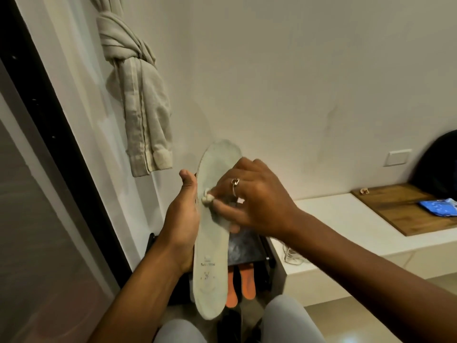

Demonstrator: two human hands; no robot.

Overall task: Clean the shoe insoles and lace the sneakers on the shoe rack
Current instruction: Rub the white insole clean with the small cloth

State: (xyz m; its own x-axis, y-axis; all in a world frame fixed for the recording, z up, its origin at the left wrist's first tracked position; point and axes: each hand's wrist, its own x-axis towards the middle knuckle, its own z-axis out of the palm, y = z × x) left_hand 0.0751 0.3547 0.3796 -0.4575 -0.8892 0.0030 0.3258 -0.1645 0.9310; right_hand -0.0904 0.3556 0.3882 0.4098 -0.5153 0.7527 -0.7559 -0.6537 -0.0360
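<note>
I hold a pale grey-green insole (211, 263) upright in front of me, heel end down, with faint print near the heel. My left hand (183, 219) grips its left edge from behind, thumb up. My right hand (249, 199), with a ring on one finger, pinches a small crumpled white wipe (206, 197) and presses it against the insole's middle. Below, two orange insoles (241, 284) lie on the dark shoe rack (243, 246). White laces (293, 256) lie on the low white ledge to the right.
A knotted beige curtain (138, 95) hangs on the wall to the left beside a dark door frame (57, 125). The white ledge (346, 219) carries a wooden board (405, 206) with a blue packet (439, 206). My knees (286, 318) are at the bottom.
</note>
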